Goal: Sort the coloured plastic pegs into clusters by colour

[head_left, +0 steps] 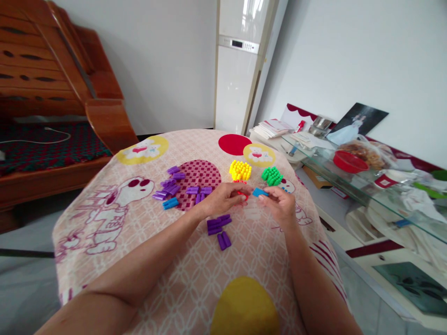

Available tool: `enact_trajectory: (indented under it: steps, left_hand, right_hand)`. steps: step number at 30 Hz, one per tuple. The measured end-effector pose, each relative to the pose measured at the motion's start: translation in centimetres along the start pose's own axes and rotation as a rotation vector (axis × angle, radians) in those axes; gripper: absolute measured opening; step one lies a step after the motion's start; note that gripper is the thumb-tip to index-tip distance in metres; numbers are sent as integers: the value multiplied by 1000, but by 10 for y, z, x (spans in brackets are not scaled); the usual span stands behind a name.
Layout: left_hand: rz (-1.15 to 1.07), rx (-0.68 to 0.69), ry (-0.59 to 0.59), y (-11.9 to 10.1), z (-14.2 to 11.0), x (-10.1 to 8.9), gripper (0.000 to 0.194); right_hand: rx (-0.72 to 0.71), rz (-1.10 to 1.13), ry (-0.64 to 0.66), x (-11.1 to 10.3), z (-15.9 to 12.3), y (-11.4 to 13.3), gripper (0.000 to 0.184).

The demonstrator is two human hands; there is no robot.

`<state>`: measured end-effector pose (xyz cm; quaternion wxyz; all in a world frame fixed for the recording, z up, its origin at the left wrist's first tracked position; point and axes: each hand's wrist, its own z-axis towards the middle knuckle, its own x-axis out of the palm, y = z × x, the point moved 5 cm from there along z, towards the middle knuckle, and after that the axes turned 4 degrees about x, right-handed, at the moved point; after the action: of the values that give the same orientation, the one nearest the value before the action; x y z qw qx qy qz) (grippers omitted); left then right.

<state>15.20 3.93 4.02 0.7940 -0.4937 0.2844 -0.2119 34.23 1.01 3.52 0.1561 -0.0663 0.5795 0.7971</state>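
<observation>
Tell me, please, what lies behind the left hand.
Just behind the left hand, some red pieces show in part; farther back are the yellow pieces. The hand covers the rest of the red ones, so their number cannot be told.

Left forearm [150,251], bare, slants in from lower left; left hand [226,197] back up, fingers bent and pointing right, thumb beneath. Right forearm [310,274] bare, steeper, leaning inward; right hand [279,202] angled left, thumb and forefinger in a pinch. Hands near each other, apart, roughly level.
</observation>
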Motion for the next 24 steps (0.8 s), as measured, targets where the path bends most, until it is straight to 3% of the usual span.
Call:
enact_trajectory:
  steps: [3,5,8,12,15,21,24]
  left_hand:
    - [23,0,-48,-1,0,-8,27]
    - [38,-6,-84,-2,0,-14,26]
    - [72,-6,-138,-3,0,-22,26]
    - [122,-19,-196,-7,-1,-35,30]
    - [179,-51,-264,-12,-5,-57,35]
    - [459,-194,-576,-23,-42,-148,44]
    - [677,-382,-653,-24,-74,-190,37]
  right_hand:
    - [-15,-67,-265,-39,7,-4,36]
    - [-43,-231,-443,-67,9,-5,37]
    - [-11,-608,-550,-97,12,-9,33]
    - [203,-1049,-414,-106,16,-22,31]
    - [277,-1178,-283,-98,16,-30,31]
    - [234,-1247,-100,-85,20,-43,35]
    - [197,-1243,-184,-90,20,-46,36]
